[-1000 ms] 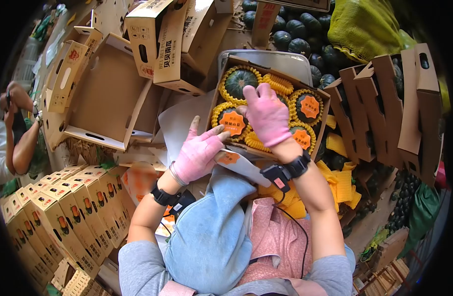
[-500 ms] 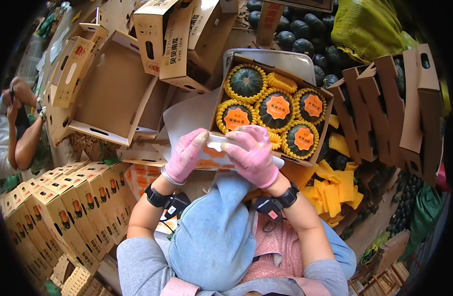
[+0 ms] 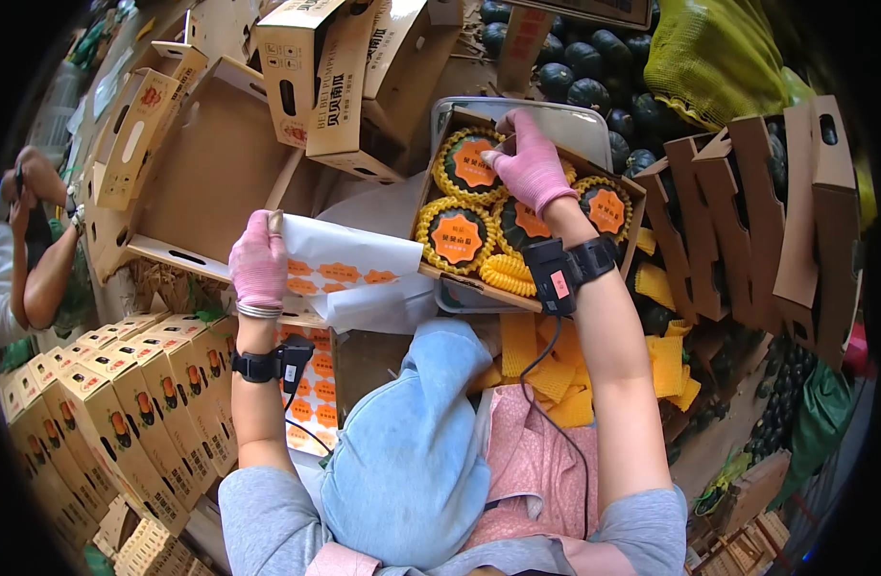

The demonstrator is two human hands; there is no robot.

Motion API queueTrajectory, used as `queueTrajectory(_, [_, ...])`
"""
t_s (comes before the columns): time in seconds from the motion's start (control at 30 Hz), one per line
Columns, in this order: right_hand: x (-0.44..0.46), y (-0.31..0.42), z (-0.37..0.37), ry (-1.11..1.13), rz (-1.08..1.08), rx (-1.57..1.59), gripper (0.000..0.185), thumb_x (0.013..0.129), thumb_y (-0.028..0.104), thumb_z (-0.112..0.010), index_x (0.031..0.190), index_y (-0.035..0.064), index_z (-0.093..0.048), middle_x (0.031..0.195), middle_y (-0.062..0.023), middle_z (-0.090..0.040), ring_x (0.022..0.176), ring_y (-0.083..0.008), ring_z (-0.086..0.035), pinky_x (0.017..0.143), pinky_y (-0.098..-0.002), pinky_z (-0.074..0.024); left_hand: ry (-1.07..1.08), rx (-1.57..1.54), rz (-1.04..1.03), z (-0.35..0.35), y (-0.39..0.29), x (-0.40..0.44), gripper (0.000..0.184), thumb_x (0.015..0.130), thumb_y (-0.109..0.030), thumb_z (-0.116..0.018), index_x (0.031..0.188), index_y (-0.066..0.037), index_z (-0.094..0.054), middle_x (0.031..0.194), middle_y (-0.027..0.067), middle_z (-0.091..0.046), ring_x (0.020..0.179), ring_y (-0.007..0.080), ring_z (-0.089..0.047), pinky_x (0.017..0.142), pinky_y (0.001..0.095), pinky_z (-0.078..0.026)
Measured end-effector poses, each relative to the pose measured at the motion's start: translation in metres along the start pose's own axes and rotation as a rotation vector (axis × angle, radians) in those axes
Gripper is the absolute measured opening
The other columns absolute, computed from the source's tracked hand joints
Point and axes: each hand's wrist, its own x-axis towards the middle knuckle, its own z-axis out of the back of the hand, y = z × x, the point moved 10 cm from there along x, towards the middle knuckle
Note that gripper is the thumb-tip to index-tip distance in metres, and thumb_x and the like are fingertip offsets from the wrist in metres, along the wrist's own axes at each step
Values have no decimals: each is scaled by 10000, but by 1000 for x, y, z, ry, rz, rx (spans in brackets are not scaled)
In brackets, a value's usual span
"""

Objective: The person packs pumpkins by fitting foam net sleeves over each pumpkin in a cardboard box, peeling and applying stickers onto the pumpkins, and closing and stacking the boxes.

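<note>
My left hand (image 3: 259, 261), in a pink glove, pinches the edge of a white sticker sheet (image 3: 354, 245) with rows of orange labels. My right hand (image 3: 532, 168), also gloved in pink, reaches over a cardboard box (image 3: 621, 278) of dark green pumpkins in yellow foam nets. Its thumb touches the orange label (image 3: 474, 163) on the upper-left pumpkin (image 3: 450, 158), and its fingers are bent but apart. Below sits another labelled pumpkin (image 3: 455, 235). My right hand and forearm cover part of the box.
More label sheets (image 3: 311, 394) lie by my left forearm. Open cartons (image 3: 210, 173) stand at left, with stacked printed boxes (image 3: 143, 394) below. At right are upright cartons (image 3: 748, 211), yellow foam nets (image 3: 666, 355) and loose pumpkins (image 3: 584, 62). Another person's arm (image 3: 52, 259) shows far left.
My hands have parted. The left has drawn the sticker sheet leftward; the right has moved up over the box. The upper-left pumpkin, bare before, now bears an orange label.
</note>
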Motion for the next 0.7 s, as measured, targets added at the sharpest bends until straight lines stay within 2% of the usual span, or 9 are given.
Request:
queueTrajectory(0.17, [-6, 20, 1, 5, 44, -263, 393, 742, 207, -749, 1015, 67, -504, 835, -166, -622, 793, -323, -620, 760, -381, -499, 136, 182, 57, -29, 16, 3, 173, 940, -257, -496, 937, -95, -558, 774, 196, -649, 768, 401, -633, 692, 482, -500])
queueTrajectory(0.27, [-26, 61, 2, -140, 267, -687, 373, 763, 244, -699, 1075, 125, -534, 875, -106, -605, 862, -312, -619, 664, -443, -520, 241, 296, 106, -50, 32, 2, 279, 952, -350, -466, 901, -94, -568, 795, 206, -652, 790, 401, -633, 716, 493, -494])
queueTrajectory(0.3, [-38, 75, 2, -300, 542, -730, 306, 731, 220, -675, 1014, 144, -585, 852, -55, -562, 797, -254, -590, 585, -387, -488, 276, 308, 125, -58, 42, 1, 319, 950, -384, -456, 885, -93, -570, 806, 211, -652, 805, 401, -633, 726, 498, -493])
queueTrajectory(0.37, [-54, 73, -15, -297, 762, -840, 212, 793, 155, -591, 1000, 170, -631, 821, -50, -562, 772, -237, -561, 579, -351, -423, 284, 304, 158, -66, 53, 1, 324, 945, -385, -468, 903, -84, -580, 808, 211, -654, 815, 395, -638, 736, 491, -496])
queueTrajectory(0.43, [-59, 64, -10, -316, 633, -902, 210, 752, 154, -603, 953, 113, -643, 832, -47, -588, 787, -215, -563, 588, -360, -418, 304, 271, 210, -59, 50, 2, 298, 933, -369, -497, 958, -84, -582, 848, 201, -658, 829, 380, -644, 740, 470, -506])
queueTrajectory(0.47, [-60, 64, -4, -337, 582, -914, 177, 775, 182, -607, 927, 103, -648, 811, -49, -577, 792, -217, -556, 595, -364, -413, 179, 197, 146, -48, 42, 3, 285, 916, -329, -538, 1058, -84, -571, 969, 182, -644, 903, 363, -628, 769, 452, -508])
queueTrajectory(0.53, [-69, 69, 11, -319, 515, -902, 158, 776, 213, -648, 886, 100, -642, 806, -54, -549, 816, -233, -540, 648, -379, -407, -12, 93, 21, -15, 17, 8, 415, 877, -299, -607, 1207, -64, -512, 1123, 191, -579, 1036, 360, -570, 844, 442, -490])
queueTrajectory(0.6, [-94, 83, 34, -436, 512, -849, 283, 774, 253, -672, 1006, 95, -642, 898, -77, -541, 858, -234, -524, 719, -374, -409, -134, -85, 20, 11, 1, 25, 662, 805, -338, -695, 1323, -42, -409, 1209, 226, -512, 1132, 383, -493, 932, 451, -447])
queueTrajectory(0.7, [-136, 94, 57, -469, 444, -714, 304, 821, 273, -642, 1064, 91, -635, 899, -67, -534, 857, -233, -516, 748, -378, -402, -218, -414, 147, 19, -12, 68, 1028, 638, -437, -814, 1410, -61, -248, 1307, 281, -392, 1190, 410, -434, 1010, 444, -389])
